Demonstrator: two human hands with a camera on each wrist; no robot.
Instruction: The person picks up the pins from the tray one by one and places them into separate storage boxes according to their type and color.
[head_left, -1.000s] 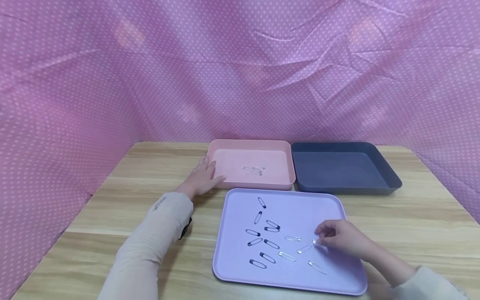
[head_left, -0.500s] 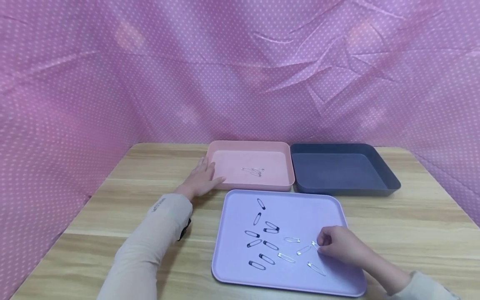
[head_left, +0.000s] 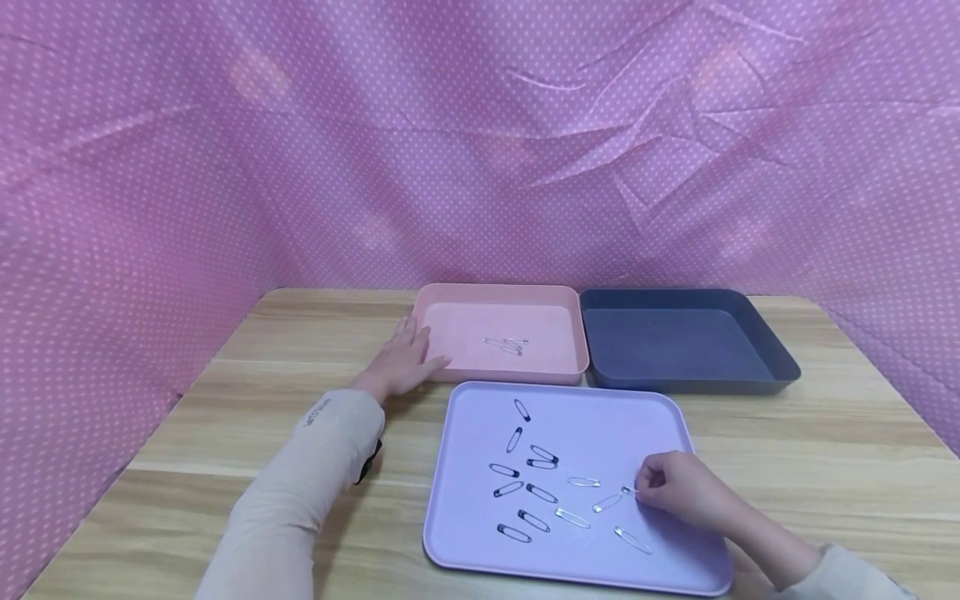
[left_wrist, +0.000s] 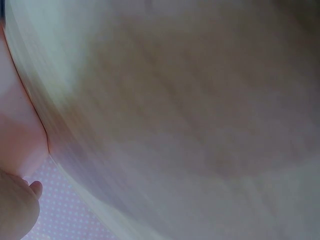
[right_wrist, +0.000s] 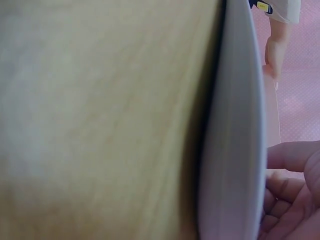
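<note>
Right hand [head_left: 678,487] pinches a silver safety pin [head_left: 628,491]; left hand [head_left: 401,360] rests flat beside pink tray [head_left: 573,333].

table [head_left: 825,450]: pale wood grain, matt | lilac tray [head_left: 600,421]: smooth matt plastic | silver safety pins [head_left: 573,517] on it: shiny metal | backdrop [head_left: 300,167] behind table: creased dotted pink cloth

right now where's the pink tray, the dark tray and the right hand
pink tray [head_left: 501,375], head view, near rim
dark tray [head_left: 783,360], head view, right wall
right hand [head_left: 678,487], head view, back of the hand
</note>
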